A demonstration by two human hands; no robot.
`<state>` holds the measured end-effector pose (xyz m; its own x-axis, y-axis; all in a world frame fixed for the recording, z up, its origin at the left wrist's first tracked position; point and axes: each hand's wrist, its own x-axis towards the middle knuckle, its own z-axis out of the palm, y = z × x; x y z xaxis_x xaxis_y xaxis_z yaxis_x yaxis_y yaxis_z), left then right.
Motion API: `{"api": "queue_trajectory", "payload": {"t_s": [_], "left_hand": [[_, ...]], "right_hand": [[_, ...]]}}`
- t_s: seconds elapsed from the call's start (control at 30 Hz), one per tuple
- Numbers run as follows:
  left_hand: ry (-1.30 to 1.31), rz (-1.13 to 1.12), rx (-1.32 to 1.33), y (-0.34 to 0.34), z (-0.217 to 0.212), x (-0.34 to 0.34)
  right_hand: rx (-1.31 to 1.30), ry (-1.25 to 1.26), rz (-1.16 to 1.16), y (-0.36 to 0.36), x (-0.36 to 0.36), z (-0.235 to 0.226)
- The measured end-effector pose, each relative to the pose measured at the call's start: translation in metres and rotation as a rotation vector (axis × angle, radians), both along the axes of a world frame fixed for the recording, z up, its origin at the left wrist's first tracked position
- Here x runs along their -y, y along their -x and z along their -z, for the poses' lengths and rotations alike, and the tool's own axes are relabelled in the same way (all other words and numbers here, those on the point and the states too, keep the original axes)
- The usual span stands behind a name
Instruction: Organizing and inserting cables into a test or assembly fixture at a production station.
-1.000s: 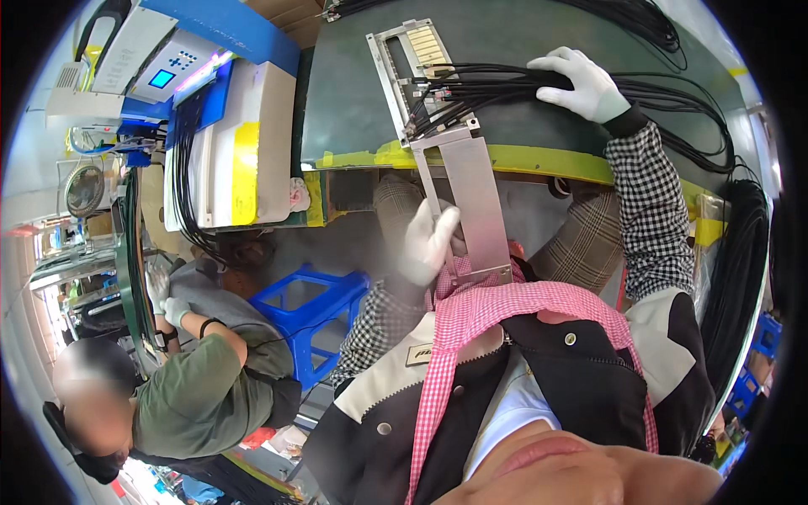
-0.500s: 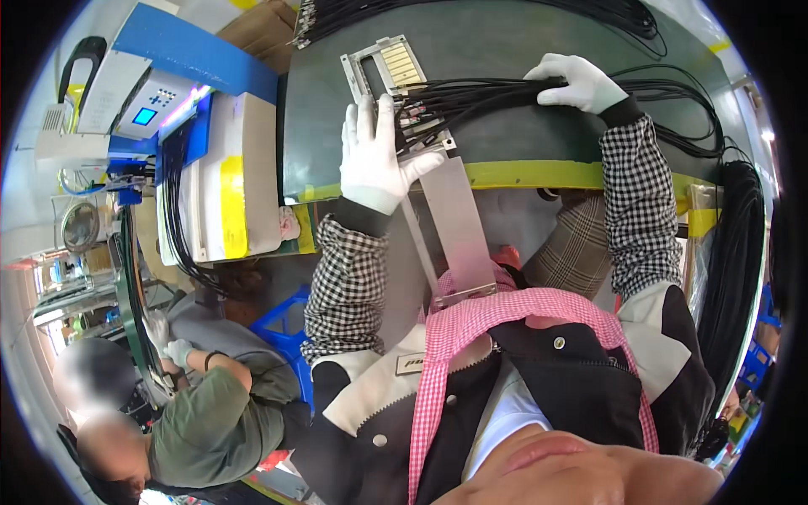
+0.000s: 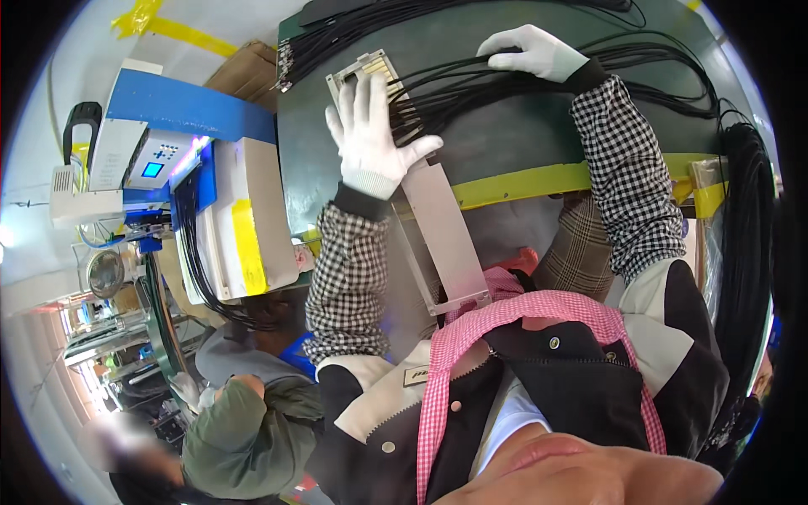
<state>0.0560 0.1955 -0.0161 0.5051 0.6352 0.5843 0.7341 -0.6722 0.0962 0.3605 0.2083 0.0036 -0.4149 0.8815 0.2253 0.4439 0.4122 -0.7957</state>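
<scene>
My left hand (image 3: pixel 369 143), in a white glove, is open with fingers spread and thumb out to the side. It lies over the metal fixture (image 3: pixel 383 63) and hides part of its slotted plate and the cable ends there. Thin black cables (image 3: pixel 471 105) fan out from the fixture toward the right. Farther right and higher up, my right hand (image 3: pixel 539 52), also gloved, pinches a few of these cables between thumb and fingers, above the rest of the bunch. A long grey metal plate (image 3: pixel 442 227) runs from the fixture over the table edge toward my apron.
The dark green table (image 3: pixel 311 160) has a yellow-taped front edge (image 3: pixel 522 185). Another cable bundle (image 3: pixel 362 29) lies at the back; more cables (image 3: pixel 745 219) hang at the right. A blue-and-white machine (image 3: pixel 181 118) with a small lit screen stands left. A co-worker (image 3: pixel 244 438) sits lower left.
My right hand has moved left and farther back, lifting a few cables from the bunch. My left hand has spread its fingers over the fixture. The whole view has shifted somewhat.
</scene>
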Motion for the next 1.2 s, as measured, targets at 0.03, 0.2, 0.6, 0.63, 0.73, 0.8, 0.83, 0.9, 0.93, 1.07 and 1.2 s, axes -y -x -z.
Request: {"api": "queue_trajectory", "payload": {"t_s": [0.03, 0.2, 0.6, 0.63, 0.73, 0.8, 0.83, 0.9, 0.93, 1.07, 1.2], "left_hand": [[0.003, 0.002, 0.000, -0.004, -0.001, -0.007], [0.326, 0.106, -0.264, -0.012, -0.010, -0.054], [0.195, -0.199, 0.306, 0.040, -0.020, 0.005], [0.359, -0.166, 0.361, 0.039, -0.017, 0.022], [0.394, -0.115, 0.347, 0.033, -0.007, 0.037], [0.143, -0.062, 0.217, 0.028, -0.001, 0.043], [0.018, -0.035, 0.151, 0.026, -0.001, 0.045], [0.056, -0.064, 0.193, 0.025, -0.006, 0.045], [0.094, -0.087, 0.227, 0.024, -0.009, 0.045], [0.129, -0.154, 0.311, 0.021, -0.017, 0.039], [0.014, -0.208, 0.346, 0.017, -0.021, 0.032]], "right_hand": [[0.000, 0.003, 0.002, 0.003, 0.001, 0.002], [0.404, -0.624, 0.526, 0.025, 0.002, 0.012], [0.366, -0.626, 0.124, 0.047, 0.010, 0.008], [0.343, -0.670, 0.159, 0.051, 0.011, 0.012], [0.377, -0.708, 0.206, 0.073, 0.008, 0.015], [0.513, -0.696, 0.242, 0.090, 0.005, 0.014], [0.582, -0.689, 0.261, 0.092, 0.005, 0.011], [0.586, -0.715, 0.263, 0.093, 0.006, 0.007], [0.586, -0.739, 0.273, 0.094, 0.007, 0.005], [0.533, -0.815, 0.290, 0.099, 0.013, -0.003], [0.377, -0.887, 0.288, 0.105, 0.018, -0.009]]}}
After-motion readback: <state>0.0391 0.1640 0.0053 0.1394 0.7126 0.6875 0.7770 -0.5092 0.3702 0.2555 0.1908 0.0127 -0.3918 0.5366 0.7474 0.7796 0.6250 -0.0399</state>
